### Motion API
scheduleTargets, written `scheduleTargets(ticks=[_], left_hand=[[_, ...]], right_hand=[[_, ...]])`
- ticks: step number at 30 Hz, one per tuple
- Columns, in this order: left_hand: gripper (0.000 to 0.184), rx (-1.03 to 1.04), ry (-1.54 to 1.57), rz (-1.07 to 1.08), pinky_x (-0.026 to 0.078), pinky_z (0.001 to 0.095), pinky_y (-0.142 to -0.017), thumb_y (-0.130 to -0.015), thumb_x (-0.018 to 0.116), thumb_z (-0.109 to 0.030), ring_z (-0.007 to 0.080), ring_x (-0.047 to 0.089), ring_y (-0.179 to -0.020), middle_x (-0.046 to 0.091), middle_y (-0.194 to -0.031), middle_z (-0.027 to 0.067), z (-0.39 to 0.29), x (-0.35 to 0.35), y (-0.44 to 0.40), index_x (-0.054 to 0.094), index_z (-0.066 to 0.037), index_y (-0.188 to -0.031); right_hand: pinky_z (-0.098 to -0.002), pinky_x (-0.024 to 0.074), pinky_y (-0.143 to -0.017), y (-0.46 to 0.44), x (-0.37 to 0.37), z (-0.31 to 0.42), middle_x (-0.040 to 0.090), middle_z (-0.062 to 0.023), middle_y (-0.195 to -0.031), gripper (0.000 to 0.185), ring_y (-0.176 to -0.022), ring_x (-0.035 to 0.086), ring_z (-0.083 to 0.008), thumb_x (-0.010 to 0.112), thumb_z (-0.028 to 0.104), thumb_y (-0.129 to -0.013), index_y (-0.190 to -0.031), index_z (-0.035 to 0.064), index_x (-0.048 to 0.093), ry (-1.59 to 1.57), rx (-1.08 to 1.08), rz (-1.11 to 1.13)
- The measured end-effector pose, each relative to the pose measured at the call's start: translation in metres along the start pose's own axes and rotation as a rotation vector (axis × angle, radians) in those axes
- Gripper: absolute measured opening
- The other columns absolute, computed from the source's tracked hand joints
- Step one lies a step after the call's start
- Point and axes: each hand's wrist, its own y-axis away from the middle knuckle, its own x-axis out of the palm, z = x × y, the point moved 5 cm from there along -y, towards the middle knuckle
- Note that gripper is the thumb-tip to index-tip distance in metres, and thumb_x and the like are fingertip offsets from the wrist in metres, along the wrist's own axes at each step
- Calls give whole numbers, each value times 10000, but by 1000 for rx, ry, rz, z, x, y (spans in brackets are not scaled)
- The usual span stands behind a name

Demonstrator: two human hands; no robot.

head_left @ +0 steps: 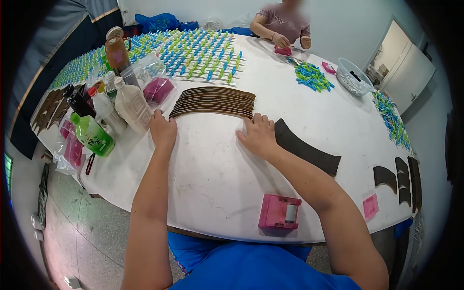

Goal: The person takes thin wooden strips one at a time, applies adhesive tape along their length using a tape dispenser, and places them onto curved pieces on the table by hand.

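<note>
A row of curved dark-brown strips (212, 102), overlapping closely with light edges, lies on the white table. My left hand (163, 130) rests at the near left corner of the row, its thumb by the strip end and its fingers slightly bent. At the near right corner is my right hand (259, 136), fingertips against the strip ends and thumb spread away. Neither hand visibly lifts anything. Right of my right hand lies a wider curved dark piece (304, 147), partly behind my forearm. A pink tape dispenser (279, 211) stands between my forearms near the table edge.
Bottles, including a green one (93, 135), crowd the left beside bagged magenta items (158, 90). Rows of blue and green clips (203, 53) cover the back left. A co-worker (282, 26) sits opposite near a clip pile (311, 77) and a basin (353, 79). Dark pieces (403, 181) lie right.
</note>
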Motion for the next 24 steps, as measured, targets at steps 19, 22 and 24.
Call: scheduleTargets(ticks=[19, 22, 24], left_hand=[[327, 73, 234, -150, 544, 360, -856, -906, 712, -56, 237, 642, -892, 678, -1019, 130, 2, -9, 5, 640, 20, -1216], [252, 157, 654, -69, 542, 314, -804, -949, 693, -40, 157, 619, -833, 677, -998, 82, -28, -24, 36, 638, 10, -1190], [245, 283, 926, 54, 542, 290, -803, -966, 670, -5, 121, 615, -833, 672, -986, 63, -91, -67, 75, 628, -8, -1208]], right_hand=[[-309, 486, -605, 158, -146, -70, 618, -68, -812, 110, -665, 573, -156, 746, 77, -960, -913, 9, 673, -623, -134, -218], [-302, 470, -595, 205, -120, -133, 607, -72, -802, 145, -660, 555, -152, 755, 76, -954, -880, 10, 648, -579, 126, -288], [-297, 462, -594, 236, -100, -161, 603, -75, -800, 157, -661, 548, -154, 759, 81, -952, -875, 11, 642, -575, 260, -302]])
